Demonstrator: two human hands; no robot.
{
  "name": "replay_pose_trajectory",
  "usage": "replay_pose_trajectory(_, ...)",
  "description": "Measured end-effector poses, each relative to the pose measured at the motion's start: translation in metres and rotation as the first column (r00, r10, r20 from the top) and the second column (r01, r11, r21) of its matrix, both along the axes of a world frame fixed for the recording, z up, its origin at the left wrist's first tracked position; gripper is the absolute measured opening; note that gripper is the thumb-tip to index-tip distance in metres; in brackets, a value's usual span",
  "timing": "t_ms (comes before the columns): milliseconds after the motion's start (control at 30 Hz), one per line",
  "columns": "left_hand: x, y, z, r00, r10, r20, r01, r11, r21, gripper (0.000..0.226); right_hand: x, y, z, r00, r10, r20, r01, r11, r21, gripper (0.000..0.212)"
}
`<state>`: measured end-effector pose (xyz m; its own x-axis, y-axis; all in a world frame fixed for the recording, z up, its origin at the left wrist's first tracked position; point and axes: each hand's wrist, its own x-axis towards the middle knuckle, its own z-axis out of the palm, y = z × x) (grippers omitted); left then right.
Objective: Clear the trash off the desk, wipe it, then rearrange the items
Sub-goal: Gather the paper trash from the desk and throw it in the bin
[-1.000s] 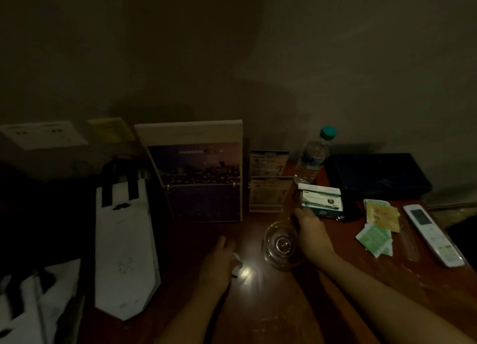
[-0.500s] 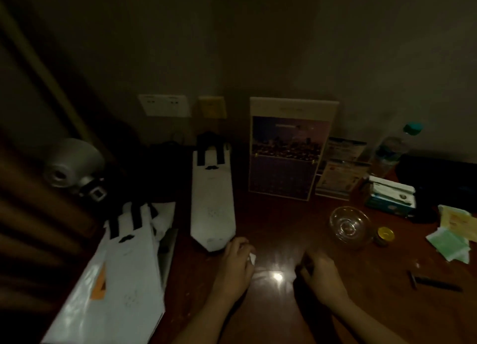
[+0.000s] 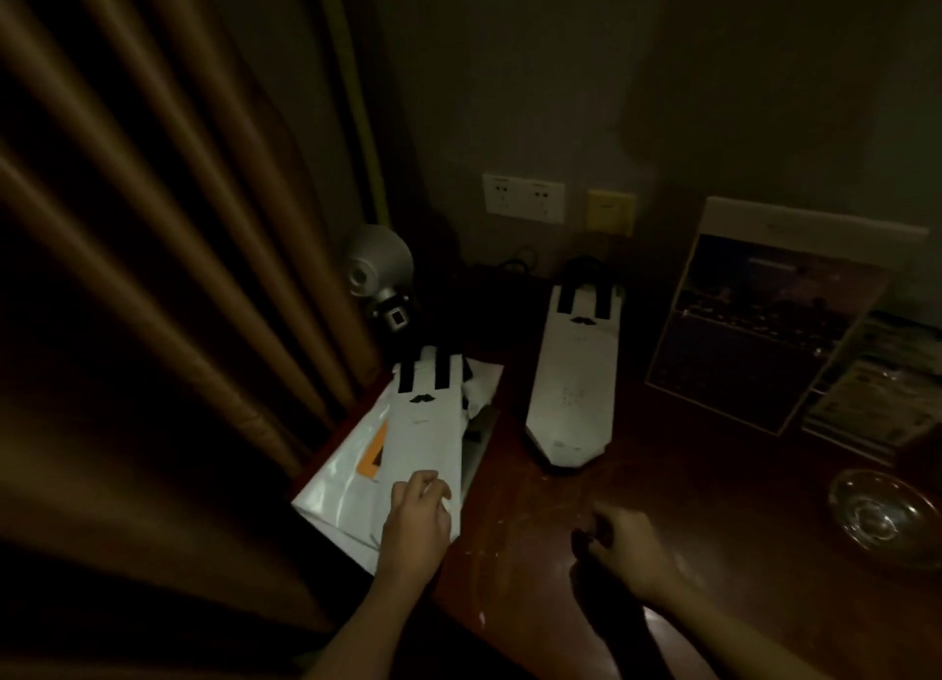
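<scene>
My left hand (image 3: 418, 516) hovers over the near end of a flat white paper bag (image 3: 423, 424) at the desk's left edge. Its fingers are curled, and a bit of white paper scrap shows between them. My right hand (image 3: 619, 544) is low over the dark red desk (image 3: 713, 501), near the front. Its fingers are closed around something small and dark that I cannot identify in this light. A second white paper bag (image 3: 573, 378) with black handles lies flat further back, apart from both hands.
A clear glass ashtray (image 3: 882, 514) sits at the right. A standing calendar (image 3: 764, 317) and leaflet holders (image 3: 877, 399) line the back. A grey lamp head (image 3: 380, 266) stands by the brown curtain (image 3: 153, 271). Wall sockets (image 3: 522, 197) are behind the desk.
My view has swung left, so the bottle, boxes and remote are out of frame. My left hand moved left onto the nearer white bag. My right hand left the ashtray and came to the desk's front.
</scene>
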<state>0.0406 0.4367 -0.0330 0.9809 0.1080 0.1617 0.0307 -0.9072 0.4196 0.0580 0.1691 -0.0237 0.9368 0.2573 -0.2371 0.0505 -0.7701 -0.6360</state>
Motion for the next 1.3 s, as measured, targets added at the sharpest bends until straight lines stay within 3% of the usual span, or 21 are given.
replay_pose_trajectory(133, 0.023, 0.036, -0.008, 0.995, 0.101, -0.002, -0.101, 0.995, -0.015, 0.015, 0.043, 0.037, 0.001, 0.992, 0.121, 0.037, -0.119, 0.991, -0.067, 0.035)
replay_pose_trajectory(300, 0.060, 0.082, -0.026, 0.993, 0.116, -0.007, -0.116, 0.991, -0.069, 0.011, 0.107, 0.095, -0.016, 0.972, 0.214, 0.097, -0.203, 0.973, -0.111, 0.005)
replay_pose_trajectory(400, 0.081, 0.098, -0.036, 0.998, 0.042, 0.055, -0.036, 0.992, -0.121, 0.011, 0.150, 0.127, -0.030, 0.956, 0.275, 0.107, -0.262, 0.958, -0.120, 0.011)
replay_pose_trajectory(500, 0.100, 0.106, -0.041, 0.999, 0.002, 0.035, 0.003, 0.986, -0.164, 0.020, 0.182, 0.147, -0.035, 0.956, 0.284, 0.074, -0.273, 0.953, -0.130, 0.003)
replay_pose_trajectory(567, 0.112, 0.115, -0.046, 0.999, -0.027, 0.020, 0.030, 0.983, -0.179, 0.021, 0.194, 0.156, -0.044, 0.965, 0.264, 0.000, -0.261, 0.955, -0.143, 0.023)
replay_pose_trajectory(600, 0.115, 0.119, -0.049, 0.999, -0.042, 0.026, 0.046, 0.983, -0.180, 0.019, 0.196, 0.159, -0.048, 0.972, 0.233, -0.024, -0.234, 0.962, -0.139, 0.025)
replay_pose_trajectory(667, 0.120, 0.124, -0.056, 0.998, -0.062, -0.011, 0.058, 0.980, -0.190, 0.008, 0.193, 0.163, -0.047, 0.980, 0.199, -0.027, -0.200, 0.964, -0.174, 0.010)
replay_pose_trajectory(833, 0.130, 0.116, -0.059, 0.985, -0.023, -0.173, -0.020, 0.969, -0.246, 0.019, 0.178, 0.160, -0.041, 0.995, 0.097, -0.009, -0.097, 0.989, -0.108, 0.014)
replay_pose_trajectory(967, 0.132, 0.108, -0.053, 0.988, 0.022, -0.155, -0.066, 0.957, -0.284, 0.035, 0.163, 0.153, -0.022, 0.997, -0.070, 0.031, 0.071, 0.997, -0.015, 0.009)
replay_pose_trajectory(1100, 0.133, 0.109, -0.053, 0.984, 0.093, -0.154, -0.149, 0.901, -0.408, 0.051, 0.147, 0.134, 0.007, 0.927, -0.374, 0.042, 0.362, 0.916, 0.172, 0.031)
replay_pose_trajectory(1200, 0.136, 0.106, -0.050, 0.971, 0.097, -0.218, -0.195, 0.849, -0.491, 0.067, 0.141, 0.108, 0.020, 0.866, -0.500, -0.026, 0.493, 0.843, 0.214, 0.016)
replay_pose_trajectory(1300, 0.146, 0.100, -0.049, 0.936, 0.105, -0.335, -0.262, 0.845, -0.467, 0.082, 0.146, 0.082, 0.019, 0.749, -0.640, -0.171, 0.662, 0.725, 0.187, 0.061)
